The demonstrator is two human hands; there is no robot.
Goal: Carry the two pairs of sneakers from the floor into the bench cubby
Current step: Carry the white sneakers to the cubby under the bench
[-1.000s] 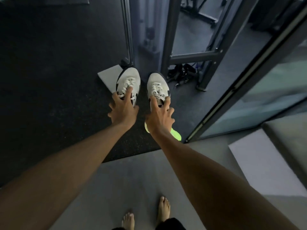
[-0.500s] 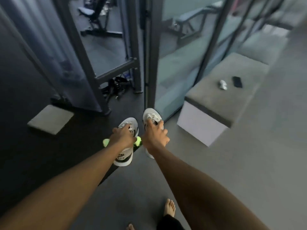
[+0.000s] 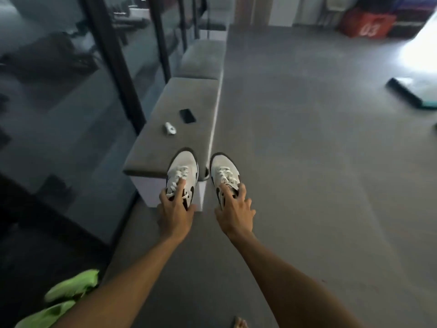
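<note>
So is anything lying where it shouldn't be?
Maybe the green sneakers: they lie on the dark floor behind the arms, not yet carried. A phone and a small white thing sit on the bench. Nothing looks spilled or broken.

A grey-topped bench (image 3: 189, 102) is running along a dark-framed glass wall (image 3: 71, 114) to its left, grey floor (image 3: 307, 162) is spreading to its right, and daylight is glaring beyond a red box (image 3: 369, 26) far behind it.

Now lifted off the dark mat, white sneakers (image 3: 182, 176) hang before the bench (image 3: 189, 100). Green pair (image 3: 71, 292) left behind, near left.
</note>
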